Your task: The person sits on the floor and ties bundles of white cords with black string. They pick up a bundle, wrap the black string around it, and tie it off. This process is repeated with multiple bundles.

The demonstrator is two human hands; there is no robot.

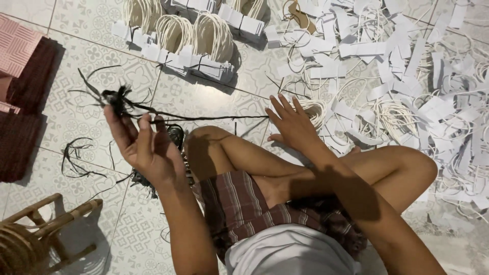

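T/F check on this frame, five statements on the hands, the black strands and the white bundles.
1. The left hand holds a bunch of black strands. True.
2. The right hand is closed in a fist. False: its fingers are spread open, near a white cord coil.
3. Tied white cord bundles lie in rows on the tiled floor. True.
4. The paper strips are heaped on the person's left. False: they are heaped on the right.
5. A metal stool stands at lower left. False: it is a wooden stool.

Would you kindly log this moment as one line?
left hand: holds black strings | right hand: open, fingers spread, by white cord coil | floor: paper strips
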